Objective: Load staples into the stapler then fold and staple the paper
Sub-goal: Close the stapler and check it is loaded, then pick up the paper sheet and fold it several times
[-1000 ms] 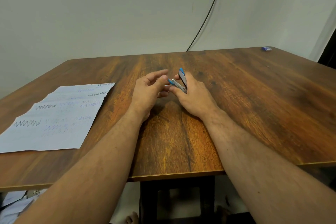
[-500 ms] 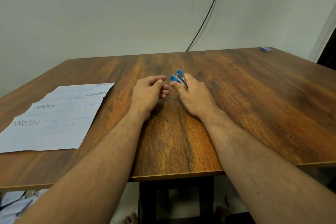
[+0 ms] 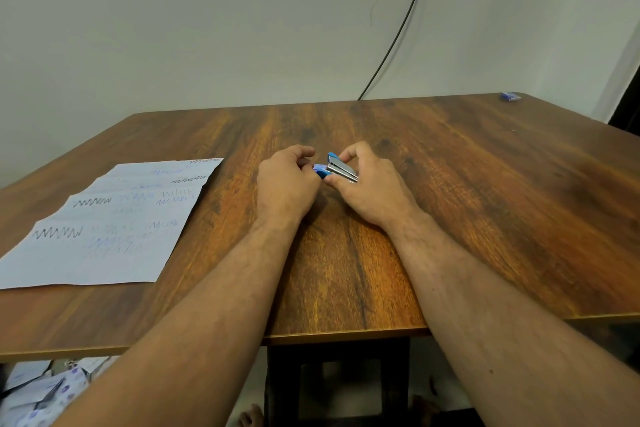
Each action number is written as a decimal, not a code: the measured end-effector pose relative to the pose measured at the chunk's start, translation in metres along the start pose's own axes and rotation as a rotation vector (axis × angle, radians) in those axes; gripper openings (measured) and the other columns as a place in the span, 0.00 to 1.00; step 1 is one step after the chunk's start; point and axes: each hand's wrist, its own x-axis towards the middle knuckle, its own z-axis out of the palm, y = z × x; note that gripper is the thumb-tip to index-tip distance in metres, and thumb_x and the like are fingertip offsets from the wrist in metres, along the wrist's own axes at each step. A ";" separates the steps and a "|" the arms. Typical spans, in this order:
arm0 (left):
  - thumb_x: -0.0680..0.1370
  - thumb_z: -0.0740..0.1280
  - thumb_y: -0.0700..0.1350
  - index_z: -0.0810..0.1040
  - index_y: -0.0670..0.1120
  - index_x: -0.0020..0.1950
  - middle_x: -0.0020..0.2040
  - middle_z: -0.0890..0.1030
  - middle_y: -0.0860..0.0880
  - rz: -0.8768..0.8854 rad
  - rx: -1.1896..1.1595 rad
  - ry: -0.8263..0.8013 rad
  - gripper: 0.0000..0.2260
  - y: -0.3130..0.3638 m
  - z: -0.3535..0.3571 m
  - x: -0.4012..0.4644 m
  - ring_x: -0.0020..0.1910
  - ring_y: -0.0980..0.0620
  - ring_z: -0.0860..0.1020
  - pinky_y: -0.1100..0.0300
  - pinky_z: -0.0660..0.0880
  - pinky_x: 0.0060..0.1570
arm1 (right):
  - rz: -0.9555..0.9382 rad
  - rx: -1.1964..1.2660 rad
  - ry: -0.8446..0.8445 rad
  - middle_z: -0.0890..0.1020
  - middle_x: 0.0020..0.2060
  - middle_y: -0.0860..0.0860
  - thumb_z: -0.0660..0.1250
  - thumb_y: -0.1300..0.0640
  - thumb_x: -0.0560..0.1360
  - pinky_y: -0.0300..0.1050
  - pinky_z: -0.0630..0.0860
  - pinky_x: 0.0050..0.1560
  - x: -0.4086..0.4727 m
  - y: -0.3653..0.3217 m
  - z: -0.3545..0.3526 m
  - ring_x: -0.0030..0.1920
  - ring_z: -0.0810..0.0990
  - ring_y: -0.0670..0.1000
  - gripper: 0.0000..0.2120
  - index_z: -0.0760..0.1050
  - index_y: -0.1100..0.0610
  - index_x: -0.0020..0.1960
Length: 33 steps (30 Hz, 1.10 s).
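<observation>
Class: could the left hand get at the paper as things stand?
Probably yes. The paper lies flat on the table with bare wood between it and the left hand, but that hand is busy at the stapler.

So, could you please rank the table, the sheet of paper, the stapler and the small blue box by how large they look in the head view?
1. Table
2. Paper
3. Stapler, partly hidden by both hands
4. Blue box, though it lies at the far corner, so its true size is unsure.

Both forearms were bare to the lower frame edge: no sleeves, watch or bands. The left hand [image 3: 287, 184] and right hand [image 3: 372, 184] wore no gloves or rings. Fine hair covered both forearms.
</observation>
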 end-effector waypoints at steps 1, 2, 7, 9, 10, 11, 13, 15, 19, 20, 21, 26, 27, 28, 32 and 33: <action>0.78 0.66 0.37 0.83 0.47 0.64 0.57 0.86 0.49 -0.007 0.006 -0.002 0.16 0.000 0.000 0.000 0.55 0.56 0.82 0.68 0.74 0.54 | 0.004 -0.012 -0.011 0.82 0.48 0.47 0.73 0.46 0.74 0.43 0.75 0.41 0.000 0.000 0.000 0.44 0.81 0.46 0.16 0.70 0.46 0.57; 0.77 0.66 0.37 0.83 0.47 0.63 0.56 0.86 0.49 -0.014 0.007 0.003 0.16 0.000 0.000 0.000 0.54 0.56 0.82 0.68 0.74 0.53 | 0.008 -0.019 -0.024 0.82 0.48 0.47 0.74 0.47 0.73 0.44 0.76 0.44 0.001 0.000 0.000 0.46 0.81 0.47 0.15 0.72 0.46 0.56; 0.76 0.65 0.37 0.84 0.48 0.61 0.54 0.87 0.49 -0.048 0.016 0.025 0.17 0.000 -0.001 -0.001 0.53 0.54 0.83 0.61 0.77 0.60 | 0.002 -0.137 -0.044 0.83 0.51 0.47 0.76 0.47 0.71 0.48 0.74 0.55 0.003 0.003 0.004 0.56 0.76 0.50 0.14 0.80 0.46 0.56; 0.75 0.65 0.37 0.84 0.48 0.60 0.53 0.87 0.49 -0.064 -0.002 0.032 0.18 0.000 -0.003 -0.002 0.54 0.53 0.83 0.62 0.76 0.59 | 0.009 -0.198 -0.046 0.83 0.54 0.47 0.75 0.45 0.72 0.53 0.72 0.62 0.003 0.001 0.004 0.59 0.73 0.52 0.16 0.82 0.46 0.58; 0.74 0.64 0.37 0.85 0.48 0.60 0.53 0.87 0.49 -0.078 -0.010 0.036 0.18 0.000 -0.004 -0.003 0.54 0.53 0.83 0.62 0.76 0.58 | 0.005 -0.217 -0.047 0.83 0.54 0.47 0.74 0.45 0.73 0.54 0.71 0.63 0.003 0.001 0.003 0.60 0.72 0.52 0.16 0.82 0.46 0.59; 0.74 0.64 0.37 0.85 0.48 0.60 0.53 0.87 0.49 -0.090 -0.015 0.040 0.17 0.001 -0.006 -0.004 0.55 0.53 0.82 0.62 0.76 0.58 | -0.010 -0.229 -0.039 0.82 0.54 0.47 0.74 0.45 0.73 0.54 0.70 0.63 0.002 0.000 0.002 0.59 0.72 0.52 0.16 0.82 0.46 0.59; 0.75 0.64 0.38 0.85 0.48 0.60 0.54 0.86 0.49 -0.101 -0.020 0.047 0.17 0.001 -0.009 -0.006 0.56 0.52 0.82 0.62 0.75 0.58 | -0.061 -0.245 0.004 0.82 0.51 0.46 0.72 0.45 0.73 0.52 0.70 0.61 0.000 -0.003 0.001 0.58 0.72 0.51 0.14 0.82 0.46 0.58; 0.76 0.64 0.38 0.84 0.47 0.60 0.55 0.86 0.49 -0.116 -0.011 0.049 0.16 0.002 -0.013 -0.009 0.56 0.53 0.81 0.65 0.72 0.54 | -0.114 -0.271 0.047 0.81 0.50 0.46 0.70 0.46 0.74 0.51 0.70 0.59 -0.001 -0.004 0.001 0.57 0.71 0.51 0.13 0.82 0.47 0.57; 0.77 0.65 0.39 0.84 0.47 0.62 0.57 0.86 0.49 -0.160 0.012 0.036 0.16 0.000 -0.028 -0.013 0.57 0.54 0.80 0.66 0.69 0.53 | -0.208 -0.278 0.077 0.81 0.47 0.49 0.69 0.48 0.73 0.53 0.73 0.57 -0.006 -0.013 0.006 0.53 0.73 0.53 0.10 0.83 0.51 0.51; 0.76 0.65 0.39 0.83 0.47 0.62 0.57 0.86 0.49 -0.166 0.022 0.026 0.17 -0.001 -0.032 -0.014 0.58 0.53 0.80 0.65 0.70 0.54 | -0.233 -0.284 0.068 0.82 0.46 0.49 0.69 0.49 0.73 0.53 0.74 0.56 -0.007 -0.016 0.008 0.52 0.73 0.53 0.09 0.83 0.51 0.50; 0.76 0.64 0.39 0.83 0.48 0.63 0.58 0.85 0.49 -0.168 0.032 0.012 0.18 -0.001 -0.037 -0.015 0.59 0.53 0.81 0.63 0.71 0.56 | -0.257 -0.291 0.047 0.82 0.46 0.50 0.70 0.49 0.73 0.52 0.74 0.56 -0.008 -0.020 0.009 0.52 0.73 0.53 0.09 0.83 0.51 0.50; 0.76 0.65 0.40 0.83 0.47 0.64 0.59 0.85 0.48 -0.128 0.079 -0.025 0.17 -0.018 -0.075 -0.018 0.58 0.51 0.81 0.61 0.74 0.58 | -0.294 -0.241 -0.133 0.82 0.46 0.47 0.70 0.51 0.75 0.40 0.69 0.56 -0.014 -0.059 0.025 0.50 0.72 0.47 0.10 0.82 0.51 0.55; 0.77 0.66 0.39 0.83 0.47 0.64 0.59 0.85 0.48 -0.126 0.090 -0.012 0.17 -0.024 -0.085 -0.017 0.58 0.52 0.81 0.60 0.75 0.58 | -0.279 -0.206 -0.160 0.83 0.47 0.47 0.70 0.52 0.75 0.42 0.70 0.57 -0.015 -0.069 0.031 0.51 0.75 0.48 0.10 0.83 0.51 0.55; 0.77 0.66 0.39 0.83 0.46 0.64 0.60 0.85 0.48 -0.131 0.098 0.007 0.16 -0.030 -0.096 -0.016 0.57 0.52 0.81 0.59 0.77 0.59 | -0.252 -0.162 -0.180 0.84 0.47 0.48 0.70 0.53 0.75 0.43 0.72 0.59 -0.015 -0.082 0.039 0.51 0.78 0.50 0.10 0.83 0.51 0.56; 0.79 0.67 0.38 0.81 0.47 0.67 0.64 0.83 0.47 -0.126 0.216 0.075 0.17 -0.050 -0.134 -0.006 0.61 0.49 0.80 0.56 0.76 0.61 | -0.031 -0.007 -0.254 0.84 0.56 0.52 0.70 0.53 0.75 0.52 0.78 0.61 -0.006 -0.126 0.078 0.56 0.81 0.52 0.20 0.76 0.49 0.66; 0.79 0.67 0.39 0.80 0.48 0.68 0.66 0.82 0.47 -0.122 0.286 0.084 0.18 -0.055 -0.143 -0.003 0.63 0.48 0.80 0.55 0.75 0.62 | 0.016 0.028 -0.266 0.84 0.57 0.53 0.70 0.52 0.74 0.53 0.79 0.61 -0.003 -0.134 0.090 0.57 0.82 0.54 0.24 0.72 0.48 0.69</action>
